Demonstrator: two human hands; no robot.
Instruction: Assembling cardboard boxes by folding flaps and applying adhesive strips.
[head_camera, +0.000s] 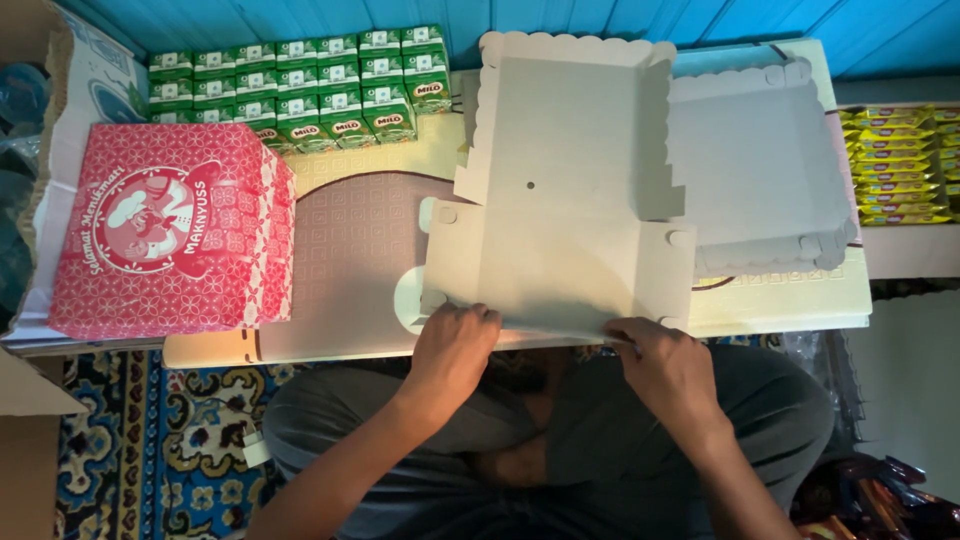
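Left hand (452, 345) and right hand (668, 368) pinching near edge of unfolded, empty white box blank (565, 190) at table's (340, 335) front edge; closed red box (170, 230) at left edge, contents unseen

Yellow packets (905, 165) run off the right edge.

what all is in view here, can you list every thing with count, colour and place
flat box blank: one, pale cream, middle of the low table, near edge under both hands
low table: one, cream with brown pattern, centre
folded box: one, red and white, table's left end
tray-shaped box: one, pale, right of the blank
drink cartons: many, green, in rows at far left
snack packets: a stack, yellow, far right
rug: one, patterned blue, floor at left
left hand: on blank's near left edge
right hand: on blank's near right edge
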